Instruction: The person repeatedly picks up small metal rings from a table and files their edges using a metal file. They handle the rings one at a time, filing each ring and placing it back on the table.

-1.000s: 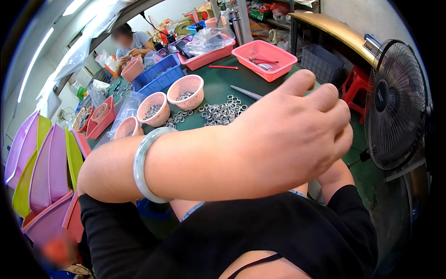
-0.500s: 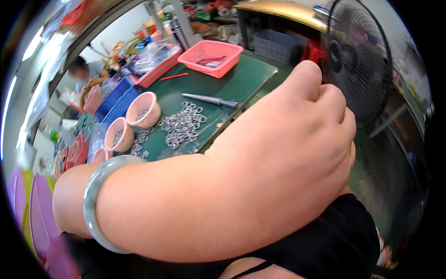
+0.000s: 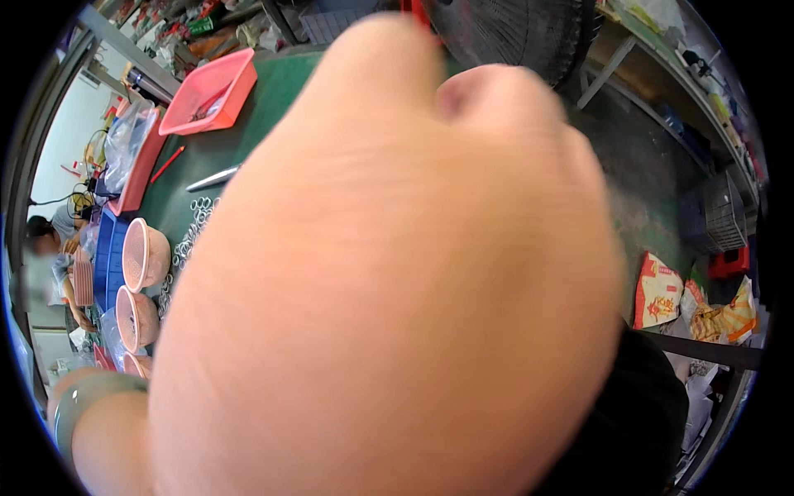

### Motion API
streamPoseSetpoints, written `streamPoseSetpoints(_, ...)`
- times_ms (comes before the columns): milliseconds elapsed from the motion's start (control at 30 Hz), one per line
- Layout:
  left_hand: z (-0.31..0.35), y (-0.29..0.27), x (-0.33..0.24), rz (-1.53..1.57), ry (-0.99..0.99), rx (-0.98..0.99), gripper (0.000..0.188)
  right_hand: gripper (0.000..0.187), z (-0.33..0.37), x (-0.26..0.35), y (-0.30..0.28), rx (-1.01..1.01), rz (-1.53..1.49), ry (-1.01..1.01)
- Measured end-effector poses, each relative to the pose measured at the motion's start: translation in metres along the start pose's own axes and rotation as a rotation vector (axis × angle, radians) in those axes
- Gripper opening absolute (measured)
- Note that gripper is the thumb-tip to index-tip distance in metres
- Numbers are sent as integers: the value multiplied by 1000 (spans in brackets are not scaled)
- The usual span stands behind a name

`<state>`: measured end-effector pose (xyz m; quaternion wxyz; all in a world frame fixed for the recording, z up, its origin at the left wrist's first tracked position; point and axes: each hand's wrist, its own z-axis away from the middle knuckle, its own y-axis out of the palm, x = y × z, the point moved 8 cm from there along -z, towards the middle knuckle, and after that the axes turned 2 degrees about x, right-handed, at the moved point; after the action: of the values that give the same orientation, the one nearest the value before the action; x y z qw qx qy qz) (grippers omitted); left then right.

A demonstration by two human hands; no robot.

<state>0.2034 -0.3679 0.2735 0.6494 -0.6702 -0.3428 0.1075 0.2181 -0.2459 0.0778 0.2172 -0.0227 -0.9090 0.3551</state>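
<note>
My left hand point(image 3: 413, 240) is raised close in front of the head view, blurred, and fills most of its middle. Its fingers look curled; the fingertips and anything they hold are hidden. A pale green bangle point(image 3: 70, 405) circles the forearm at the lower left. Beyond the hand, partly covered by it, small metal rings point(image 3: 197, 217) lie on the green tabletop point(image 3: 273, 95). Near them is a tapered metal rod point(image 3: 213, 178). A red pen point(image 3: 168, 164) lies farther off. My right hand does not show.
A pink tray point(image 3: 198, 126) holds tools at the far left. Pink cups point(image 3: 147, 255) and a blue bin point(image 3: 107, 256) line the table's left side. Another person point(image 3: 62, 236) sits beyond. A black fan point(image 3: 504, 37) stands far off; snack bags point(image 3: 659, 291) and a crate point(image 3: 715, 217) are at right.
The view has swung to the right, so the table sits farther left. My left hand now looms larger and hides more of the metal rings.
</note>
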Motion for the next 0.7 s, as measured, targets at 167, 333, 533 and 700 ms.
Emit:
streamPoseSetpoints(167,9,34,28,39,-135,75,30,28,10,24,17,69,-192,-78)
streamPoseSetpoints(333,14,73,41,79,-43,216,33,29,54,-60,4,62,-240,242)
streamPoseSetpoints(533,119,158,61,228,-264,491,35,22,106,-135,125,110,-635,470)
streamPoseSetpoints(700,222,194,87,376,-622,486,36,21,48,-117,54,98,-341,357)
